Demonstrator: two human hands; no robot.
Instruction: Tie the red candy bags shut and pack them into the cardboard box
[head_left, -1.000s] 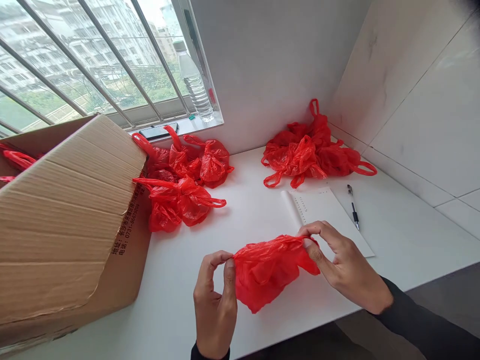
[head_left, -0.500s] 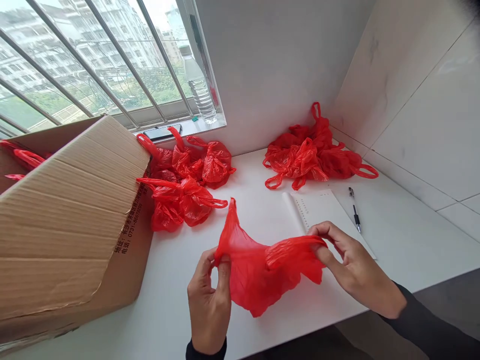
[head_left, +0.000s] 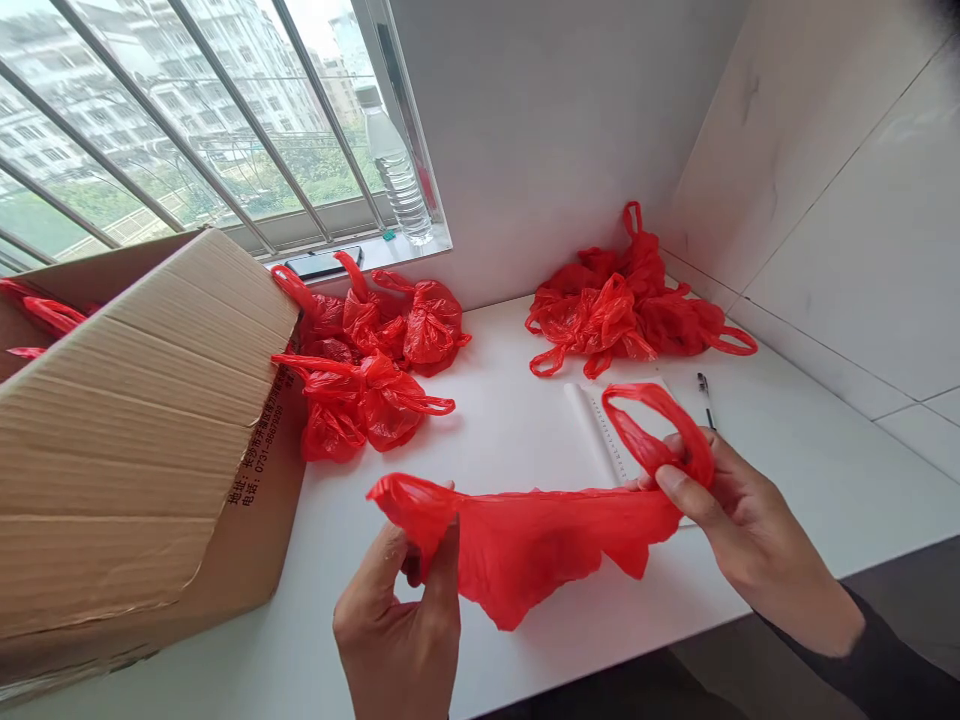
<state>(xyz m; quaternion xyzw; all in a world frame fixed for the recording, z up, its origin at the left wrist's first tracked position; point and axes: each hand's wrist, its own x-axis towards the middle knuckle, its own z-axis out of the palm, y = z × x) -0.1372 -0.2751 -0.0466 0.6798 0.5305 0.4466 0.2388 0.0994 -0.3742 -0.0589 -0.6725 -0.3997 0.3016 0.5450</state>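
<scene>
A thin red plastic bag is stretched sideways between my two hands, above the front of the white table. My left hand pinches its left end, with one handle sticking out past the thumb. At the other end, my right hand grips the bag below a handle loop that stands up open. The bag's upper edge runs nearly straight from hand to hand, while its body hangs loose and crumpled. An open notebook lies behind, partly covered by the bag and my right hand.
Knotted red bags with something inside sit beside a cardboard box on the left. More red bags are heaped against the back wall. A pen lies by the notebook. On the windowsill are a water bottle and a phone.
My hands have moved apart, the right one further right, pulling the bag's upper edge taut. A handle loop now stands up at my right hand, and the left handle has tipped over to the left.
</scene>
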